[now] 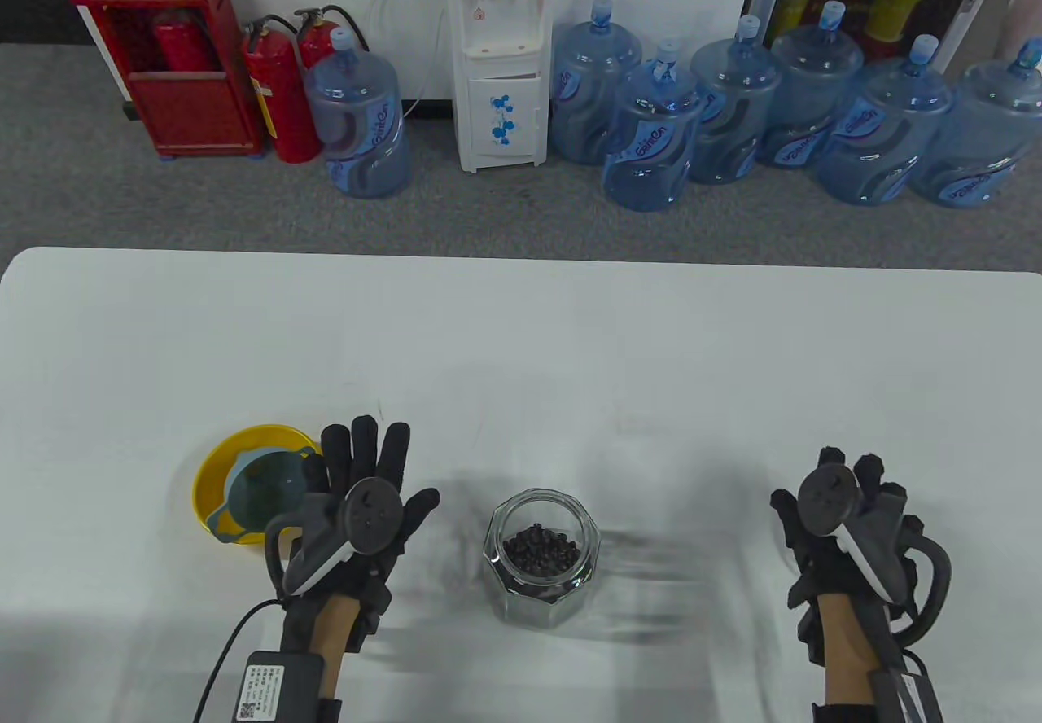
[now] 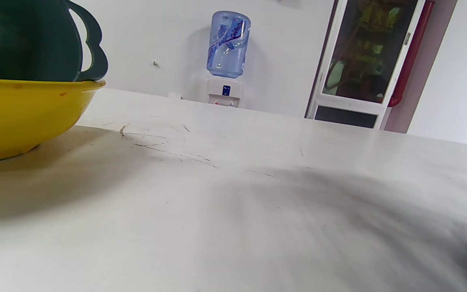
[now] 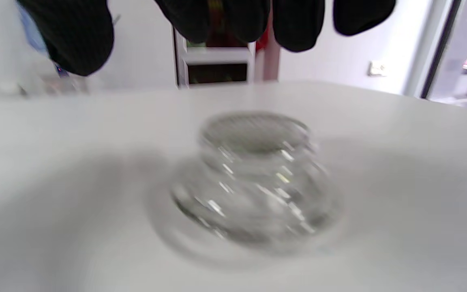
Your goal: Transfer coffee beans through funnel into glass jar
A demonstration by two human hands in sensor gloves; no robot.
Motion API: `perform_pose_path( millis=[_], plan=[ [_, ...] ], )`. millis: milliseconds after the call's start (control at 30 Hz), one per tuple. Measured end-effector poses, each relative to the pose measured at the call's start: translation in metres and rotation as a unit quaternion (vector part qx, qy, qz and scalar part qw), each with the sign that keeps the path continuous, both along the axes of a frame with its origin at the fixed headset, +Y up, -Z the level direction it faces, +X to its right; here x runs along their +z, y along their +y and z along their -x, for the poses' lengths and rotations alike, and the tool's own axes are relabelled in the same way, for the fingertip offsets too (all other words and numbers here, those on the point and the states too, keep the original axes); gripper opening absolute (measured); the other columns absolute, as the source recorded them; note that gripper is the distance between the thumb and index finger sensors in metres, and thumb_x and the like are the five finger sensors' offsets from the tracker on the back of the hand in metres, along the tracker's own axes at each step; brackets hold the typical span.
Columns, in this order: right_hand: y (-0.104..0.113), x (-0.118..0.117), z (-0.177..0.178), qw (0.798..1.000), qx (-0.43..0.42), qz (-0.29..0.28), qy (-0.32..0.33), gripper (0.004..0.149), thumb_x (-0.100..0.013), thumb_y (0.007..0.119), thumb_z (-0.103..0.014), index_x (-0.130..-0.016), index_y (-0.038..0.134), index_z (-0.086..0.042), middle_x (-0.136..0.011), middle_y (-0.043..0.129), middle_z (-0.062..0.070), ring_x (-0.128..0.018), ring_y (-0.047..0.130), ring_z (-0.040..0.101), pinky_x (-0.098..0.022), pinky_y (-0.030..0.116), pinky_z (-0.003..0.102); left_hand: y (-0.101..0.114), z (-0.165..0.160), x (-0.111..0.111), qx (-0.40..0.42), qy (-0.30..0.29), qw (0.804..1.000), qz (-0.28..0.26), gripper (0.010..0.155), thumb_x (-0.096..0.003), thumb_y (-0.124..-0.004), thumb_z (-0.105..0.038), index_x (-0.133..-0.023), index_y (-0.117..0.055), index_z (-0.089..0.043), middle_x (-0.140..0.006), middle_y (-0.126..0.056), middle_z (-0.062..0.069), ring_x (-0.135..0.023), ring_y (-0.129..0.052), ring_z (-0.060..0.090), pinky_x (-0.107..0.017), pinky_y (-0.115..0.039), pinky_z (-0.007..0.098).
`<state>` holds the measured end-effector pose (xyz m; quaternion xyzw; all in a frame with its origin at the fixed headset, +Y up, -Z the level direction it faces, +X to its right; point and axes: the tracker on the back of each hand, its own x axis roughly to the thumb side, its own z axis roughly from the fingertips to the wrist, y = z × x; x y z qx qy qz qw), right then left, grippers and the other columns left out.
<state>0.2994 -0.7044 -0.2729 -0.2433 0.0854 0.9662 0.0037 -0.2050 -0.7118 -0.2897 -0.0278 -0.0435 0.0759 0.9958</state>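
One glass jar (image 1: 543, 558) stands upright near the front middle of the white surface (image 1: 521, 332). It is clear, faceted in flat panels round its body, with a round open mouth, and a shallow layer of dark coffee beans (image 1: 541, 550) lies at its bottom. In the right wrist view a blurred clear glass thing (image 3: 253, 178), wide at the base with a round top, sits on the surface; what it is cannot be told.

Left of the jar, one yellow bowl (image 1: 213, 471), smooth and glossy, holds one grey-green plastic funnel (image 1: 264, 493) with a looped handle.

The left hand (image 1: 362, 503) lies between bowl and jar, its black gloved fingers spread flat and holding nothing, its outer edge just beside the funnel. The right hand (image 1: 842, 523) is well apart from the jar on the right, fingers curled loosely and gripping nothing.

On the floor behind the surface stand eight blue water bottles (image 1: 358, 116), a white dispenser (image 1: 501, 55) and two red extinguishers (image 1: 281, 96).
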Motion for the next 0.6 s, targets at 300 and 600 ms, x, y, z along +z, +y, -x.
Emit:
perform_pose_path(
  millis=[300,600],
  plan=[
    [-0.032,-0.001,-0.011,0.998,0.063,0.024,0.014,0.078,-0.061,0.074,-0.062,-0.123,0.048,-0.023,-0.119,0.057,0.023,-0.087,0.084,0.036,-0.066,0.073,0.054,-0.001,0.002,0.000,0.008,0.005,1.000,0.011,0.081,-0.0472,-0.036,-0.071,-0.117,-0.016,-0.036,-0.124,-0.010,0.009,-0.112,-0.006,0.041,-0.078,-0.018,0.058],
    [-0.016,0.008,-0.013,0.988,-0.008,-0.144,0.052,0.080,-0.053,0.088,-0.062,-0.112,0.068,-0.013,-0.107,0.075,0.024,-0.074,0.094,0.036,-0.057,0.081,0.054,-0.001,0.005,-0.001,0.011,0.011,1.000,0.020,0.081,-0.0477,-0.037,-0.071,-0.117,-0.017,-0.035,-0.125,-0.012,0.009,-0.112,-0.006,0.041,-0.078,-0.018,0.058]
  ],
)
